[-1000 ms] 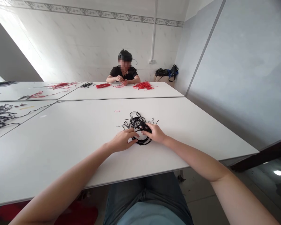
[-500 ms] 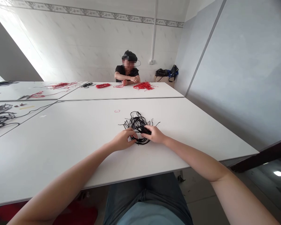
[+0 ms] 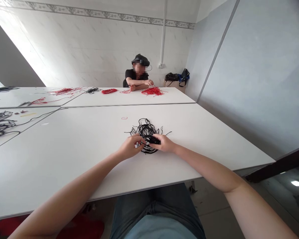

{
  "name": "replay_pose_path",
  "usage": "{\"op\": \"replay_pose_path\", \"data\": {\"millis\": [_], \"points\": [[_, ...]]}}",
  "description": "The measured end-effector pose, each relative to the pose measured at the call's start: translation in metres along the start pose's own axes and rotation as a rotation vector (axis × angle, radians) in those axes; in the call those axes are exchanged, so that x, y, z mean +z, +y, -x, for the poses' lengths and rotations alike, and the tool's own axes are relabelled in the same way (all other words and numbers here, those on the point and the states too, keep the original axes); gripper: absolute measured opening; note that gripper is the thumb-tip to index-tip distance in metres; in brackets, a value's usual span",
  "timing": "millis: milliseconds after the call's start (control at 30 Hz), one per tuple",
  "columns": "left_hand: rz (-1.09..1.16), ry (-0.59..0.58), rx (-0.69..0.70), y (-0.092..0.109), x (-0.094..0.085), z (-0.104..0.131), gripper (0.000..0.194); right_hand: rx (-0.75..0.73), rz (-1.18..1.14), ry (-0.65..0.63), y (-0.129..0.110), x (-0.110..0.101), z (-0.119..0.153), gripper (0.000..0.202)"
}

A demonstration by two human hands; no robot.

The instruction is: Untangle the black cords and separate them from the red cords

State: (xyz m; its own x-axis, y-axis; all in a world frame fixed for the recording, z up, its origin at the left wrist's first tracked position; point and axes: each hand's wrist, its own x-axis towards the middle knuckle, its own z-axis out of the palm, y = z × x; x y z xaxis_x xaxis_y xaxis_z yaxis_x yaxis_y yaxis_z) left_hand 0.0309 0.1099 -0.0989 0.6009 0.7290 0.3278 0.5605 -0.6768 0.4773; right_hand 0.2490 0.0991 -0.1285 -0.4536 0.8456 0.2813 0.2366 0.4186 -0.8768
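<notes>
One white counter [image 3: 209, 151]: bore the work near its front edge, presumably for easy reach.
Black cord bundle [image 3: 146, 128]: lay on the counter between left hand [image 3: 130, 146] and right hand [image 3: 164, 143], loose ends splayed sideways.
Right hand: fingers grasped bunched strands, seemingly to steady them.
Left hand: fingers curled at the bundle's left; whether they pinched anything, I could not tell.
Small red outline [image 3: 124, 118]: lay beyond, apart.

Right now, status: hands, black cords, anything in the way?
Right hand holding black cords at right; left hand at their left side, grip unclear. Cords bunched on white table. Small red rectangle beyond, apart from cords, not blocking.
</notes>
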Motion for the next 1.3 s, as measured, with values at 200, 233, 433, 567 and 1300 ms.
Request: {"op": "replay_pose_path", "data": {"millis": [200, 233, 433, 567, 1300], "points": [[-0.03, 0.041, 0.015, 0.003, -0.002, 0.002, 0.01, 0.012, -0.037, -0.007, -0.001, 0.0, 0.001, 0.033], [-0.039, 0.04, 0.018, 0.004, -0.003, 0.002, 0.01, 0.014, -0.042, 0.001, -0.001, 0.0, 0.001, 0.034], [-0.118, -0.052, 0.118, 0.005, -0.01, 0.003, 0.004, 0.048, -0.069, 0.057, 0.0, -0.001, 0.001, 0.053], [-0.236, -0.116, 0.179, 0.001, -0.01, 0.003, 0.018, 0.041, -0.091, 0.056, -0.001, -0.001, 0.001, 0.052], [-0.233, -0.101, 0.176, 0.005, -0.003, 0.003, 0.018, 0.018, -0.031, 0.083, -0.005, -0.002, 0.001, 0.032]]}}
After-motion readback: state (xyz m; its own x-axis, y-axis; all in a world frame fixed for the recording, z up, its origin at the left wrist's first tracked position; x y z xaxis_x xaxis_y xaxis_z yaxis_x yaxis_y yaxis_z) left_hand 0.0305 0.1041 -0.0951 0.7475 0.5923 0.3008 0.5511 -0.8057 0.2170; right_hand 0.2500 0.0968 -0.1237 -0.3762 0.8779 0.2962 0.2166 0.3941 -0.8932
